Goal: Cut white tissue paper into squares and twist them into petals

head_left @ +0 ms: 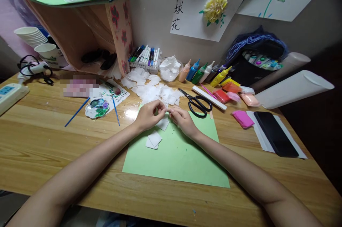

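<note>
The left hand (148, 114) and right hand (184, 119) meet over the far edge of a green paper sheet (176, 159) on the desk (53, 138). Both sets of fingers (160, 107) are curled nearly closed, pinching a white tissue square (163, 124) between them. Loose squares (154, 139) lie just beside it on the sheet.

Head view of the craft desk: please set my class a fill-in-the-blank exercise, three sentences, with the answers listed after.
The left hand and right hand pinch a white tissue piece over a ____ paper sheet.
Black-handled ____ lie on the desk just beyond the right hand.
The paint palette sits between two ____ paintbrushes.
Missing words: green; scissors; blue.
</note>
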`<act>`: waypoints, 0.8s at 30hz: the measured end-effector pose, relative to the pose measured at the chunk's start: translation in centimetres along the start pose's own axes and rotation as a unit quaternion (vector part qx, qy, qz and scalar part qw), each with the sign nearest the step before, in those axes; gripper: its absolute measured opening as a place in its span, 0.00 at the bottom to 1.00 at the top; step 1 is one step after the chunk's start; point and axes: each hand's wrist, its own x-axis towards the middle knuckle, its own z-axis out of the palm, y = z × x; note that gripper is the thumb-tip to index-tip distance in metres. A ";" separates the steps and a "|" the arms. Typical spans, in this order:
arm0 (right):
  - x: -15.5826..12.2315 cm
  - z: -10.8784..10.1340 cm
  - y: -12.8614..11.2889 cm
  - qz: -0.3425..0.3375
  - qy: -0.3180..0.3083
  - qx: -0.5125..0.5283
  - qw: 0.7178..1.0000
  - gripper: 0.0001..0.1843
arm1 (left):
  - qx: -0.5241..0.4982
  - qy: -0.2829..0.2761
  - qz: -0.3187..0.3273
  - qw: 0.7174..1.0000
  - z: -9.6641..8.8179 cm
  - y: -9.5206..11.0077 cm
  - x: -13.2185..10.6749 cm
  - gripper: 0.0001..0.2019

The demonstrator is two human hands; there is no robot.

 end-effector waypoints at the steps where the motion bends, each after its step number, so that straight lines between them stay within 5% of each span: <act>1: 0.1 0.0 0.1 0.013 0.000 0.019 1.000 0.20 | 0.006 0.006 0.000 1.000 0.1 0.0 0.0 0.07; 24: 0.1 -0.2 0.1 0.009 -0.029 -0.002 1.000 0.21 | 0.040 0.035 -0.013 0.998 0.4 0.1 -0.3 0.05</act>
